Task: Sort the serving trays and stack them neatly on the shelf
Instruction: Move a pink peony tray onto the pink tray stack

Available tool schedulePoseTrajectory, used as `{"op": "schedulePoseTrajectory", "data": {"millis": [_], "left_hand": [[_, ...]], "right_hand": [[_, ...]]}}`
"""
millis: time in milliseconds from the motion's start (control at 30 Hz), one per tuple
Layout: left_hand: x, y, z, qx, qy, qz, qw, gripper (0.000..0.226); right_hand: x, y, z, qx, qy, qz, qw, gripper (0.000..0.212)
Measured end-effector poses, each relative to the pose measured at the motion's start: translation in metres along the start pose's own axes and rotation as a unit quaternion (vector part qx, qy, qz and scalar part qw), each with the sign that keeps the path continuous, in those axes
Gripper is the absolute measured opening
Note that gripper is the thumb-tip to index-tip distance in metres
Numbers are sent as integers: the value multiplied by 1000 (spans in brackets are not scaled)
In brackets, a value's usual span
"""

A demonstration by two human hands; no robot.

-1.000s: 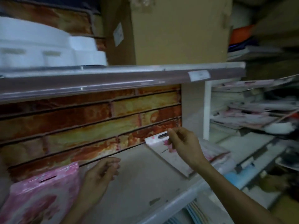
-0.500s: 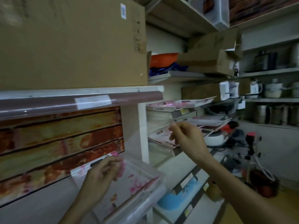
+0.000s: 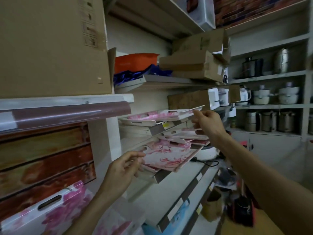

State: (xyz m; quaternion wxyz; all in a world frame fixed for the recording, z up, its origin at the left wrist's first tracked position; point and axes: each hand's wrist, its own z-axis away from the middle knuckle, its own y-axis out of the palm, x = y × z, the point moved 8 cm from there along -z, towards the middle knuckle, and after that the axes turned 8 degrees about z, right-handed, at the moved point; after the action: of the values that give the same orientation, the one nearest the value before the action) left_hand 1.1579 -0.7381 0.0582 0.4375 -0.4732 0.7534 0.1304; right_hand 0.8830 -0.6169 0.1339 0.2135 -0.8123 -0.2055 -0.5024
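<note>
head view: cardboard box (image 3: 50,44) above, pots (image 3: 286,97) shelved far right.
</note>
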Motion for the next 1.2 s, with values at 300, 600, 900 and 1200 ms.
{"op": "schedulePoseTrajectory", "data": {"millis": [300, 600, 900, 1200], "left_hand": [[26, 47, -101, 20, 36, 31, 999, 16], [54, 81, -155, 31, 26, 64, 997, 17], [73, 117, -176, -8, -119, 196, 973, 16], [68, 183, -217, -38, -250, 504, 826, 42]], "right_hand": [[-70, 28, -124, 22, 176, -117, 977, 51], [-84, 72, -172, 124, 223, -226, 940, 47], [-78, 51, -181, 37, 176, -177, 967, 6], [-77, -13, -164, -23, 121, -205, 971, 6]]}}
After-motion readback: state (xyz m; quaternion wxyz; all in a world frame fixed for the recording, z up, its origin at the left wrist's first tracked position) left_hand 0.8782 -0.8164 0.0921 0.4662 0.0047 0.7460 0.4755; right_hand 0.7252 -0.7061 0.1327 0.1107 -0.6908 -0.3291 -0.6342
